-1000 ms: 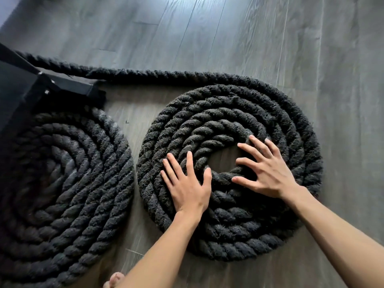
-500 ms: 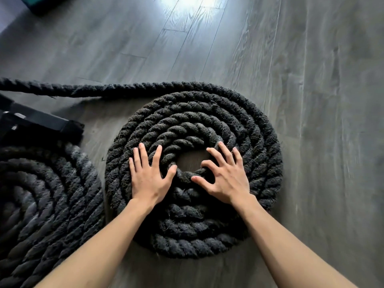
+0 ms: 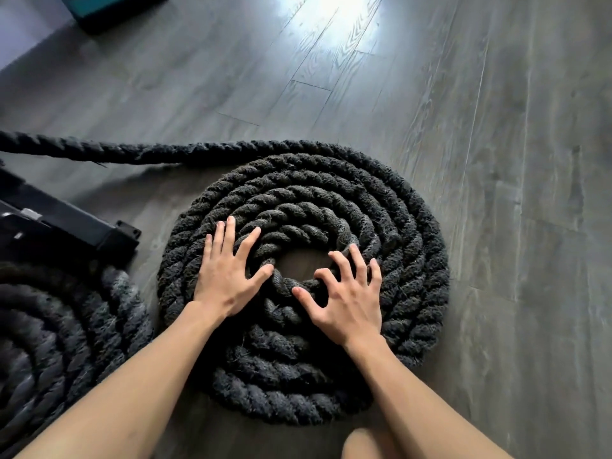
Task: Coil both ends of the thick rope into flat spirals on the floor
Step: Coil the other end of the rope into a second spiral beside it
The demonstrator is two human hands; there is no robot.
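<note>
Rope spiral (image 3: 331, 193), flat; tail (image 3: 99, 149) running left. Left hand (image 3: 228, 276) flat, fingers straight, on inner turns; right hand (image 3: 347, 299) splayed, fingertips on innermost turn.

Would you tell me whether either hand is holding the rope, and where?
Neither grips: left hand lies flat on the coil's inner turns; right hand presses bent fingertips on its innermost turn.

A thick black rope spiral (image 3: 414, 260) lies flat on a grey wood-plank floor (image 3: 496, 127), seen from above. The left hand (image 3: 225, 276) rests flat on its inner turns, and the right hand (image 3: 347, 303) presses bent, spread fingertips on the innermost turn. A second coil (image 3: 66, 326) lies at lower left, beside a black metal frame (image 3: 66, 223).
</note>
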